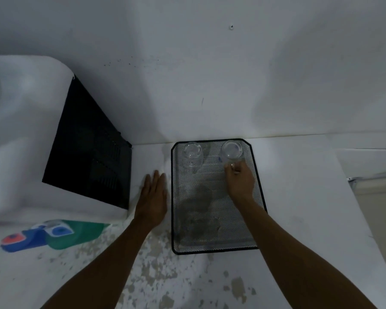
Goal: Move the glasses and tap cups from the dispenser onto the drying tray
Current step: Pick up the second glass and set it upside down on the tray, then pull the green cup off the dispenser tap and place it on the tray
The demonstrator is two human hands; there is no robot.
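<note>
Drying tray [216, 244]: black-rimmed metal mesh rectangle, flat on white worktop, far edge vs wall. 2 clear glasses at its far end, both look upside down, well apart. Left one [192, 155] is a handled mug, handle pointing toward viewer. Right glass [231, 152] has faint blue print; right hand [240, 179] fingertips touch its near side.

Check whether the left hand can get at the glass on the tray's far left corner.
Probably yes: the left hand lies flat beside the tray, and nothing stands between it and that glass.
</note>
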